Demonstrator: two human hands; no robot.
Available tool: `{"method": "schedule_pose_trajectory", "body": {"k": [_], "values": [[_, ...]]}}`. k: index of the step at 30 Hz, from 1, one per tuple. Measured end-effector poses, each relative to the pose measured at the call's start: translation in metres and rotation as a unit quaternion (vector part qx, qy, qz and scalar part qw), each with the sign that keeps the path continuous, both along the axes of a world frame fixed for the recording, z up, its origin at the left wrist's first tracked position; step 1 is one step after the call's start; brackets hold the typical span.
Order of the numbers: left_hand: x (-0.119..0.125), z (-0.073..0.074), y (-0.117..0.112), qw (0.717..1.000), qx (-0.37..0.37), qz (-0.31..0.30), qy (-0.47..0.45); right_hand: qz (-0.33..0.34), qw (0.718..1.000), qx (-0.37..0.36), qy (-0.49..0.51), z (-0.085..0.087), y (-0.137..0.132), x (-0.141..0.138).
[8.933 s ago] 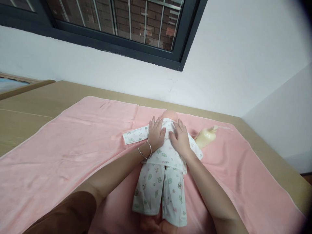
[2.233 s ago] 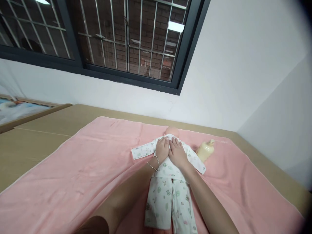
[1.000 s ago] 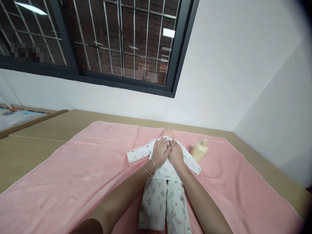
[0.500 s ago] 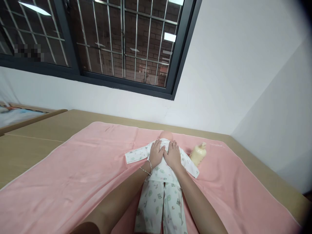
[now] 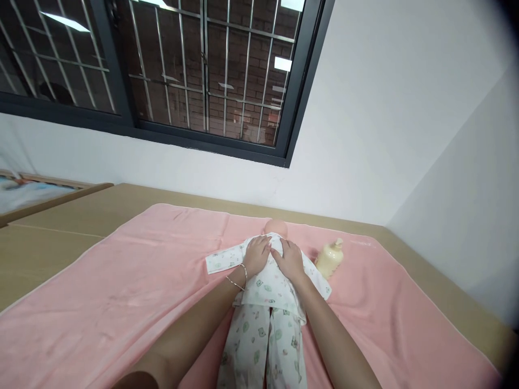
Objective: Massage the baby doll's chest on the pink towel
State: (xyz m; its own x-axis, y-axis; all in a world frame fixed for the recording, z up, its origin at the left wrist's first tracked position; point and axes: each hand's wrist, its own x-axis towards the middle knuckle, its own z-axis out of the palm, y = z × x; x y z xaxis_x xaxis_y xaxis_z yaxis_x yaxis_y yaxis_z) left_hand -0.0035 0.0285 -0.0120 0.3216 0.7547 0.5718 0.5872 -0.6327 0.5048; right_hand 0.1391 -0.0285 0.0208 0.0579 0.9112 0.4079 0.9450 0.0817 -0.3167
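Observation:
A baby doll lies on a pink blanket (image 5: 162, 286), its bald head (image 5: 275, 228) toward the wall. It wears a white printed shirt (image 5: 265, 286) with sleeves spread out to both sides, and matching trousers (image 5: 243, 340). My left hand (image 5: 257, 255) rests flat on the left side of the doll's chest, a thin bracelet (image 5: 243, 278) at the wrist. On the right side of the chest lies my right hand (image 5: 291, 260), fingers stretched toward the doll's shoulder. To the right of the doll's sleeve is a pale yellow pump bottle (image 5: 329, 258).
The blanket covers much of a wooden surface (image 5: 52, 243) that meets a white wall (image 5: 227, 181). A dark-framed window (image 5: 211, 141) with metal bars is above it. At the far left, a raised wooden edge (image 5: 57, 202) borders another padded area.
My left hand has shifted slightly left and down across the shirt. My right hand stays on the chest with a small shift. The shirt hem and trousers have moved a little.

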Motion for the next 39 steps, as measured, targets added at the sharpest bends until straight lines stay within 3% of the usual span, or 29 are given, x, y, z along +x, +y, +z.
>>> {"method": "schedule_pose_trajectory", "body": {"k": [10, 14, 17, 23, 30, 39], "values": [[0.004, 0.006, -0.022, 0.993, 0.083, 0.069, 0.045, -0.01, 0.997, -0.011, -0.079, 0.005, -0.009, -0.008], [0.004, 0.008, -0.025, 0.995, 0.057, 0.085, 0.012, -0.055, 0.992, -0.001, -0.115, 0.006, -0.018, -0.018], [0.002, 0.009, -0.02, 0.998, 0.019, 0.063, -0.004, -0.065, 0.993, 0.006, -0.094, 0.004, -0.018, -0.017], [0.0, 0.005, -0.007, 1.0, -0.006, 0.0, 0.002, 0.004, 0.999, -0.008, -0.044, -0.001, -0.004, 0.003], [0.002, 0.005, -0.015, 0.999, 0.029, 0.015, -0.009, 0.043, 0.997, 0.019, -0.055, -0.004, -0.004, 0.003], [0.003, 0.007, -0.02, 0.997, 0.034, 0.06, -0.034, -0.065, 0.995, 0.06, -0.051, -0.009, -0.015, -0.009]]}}
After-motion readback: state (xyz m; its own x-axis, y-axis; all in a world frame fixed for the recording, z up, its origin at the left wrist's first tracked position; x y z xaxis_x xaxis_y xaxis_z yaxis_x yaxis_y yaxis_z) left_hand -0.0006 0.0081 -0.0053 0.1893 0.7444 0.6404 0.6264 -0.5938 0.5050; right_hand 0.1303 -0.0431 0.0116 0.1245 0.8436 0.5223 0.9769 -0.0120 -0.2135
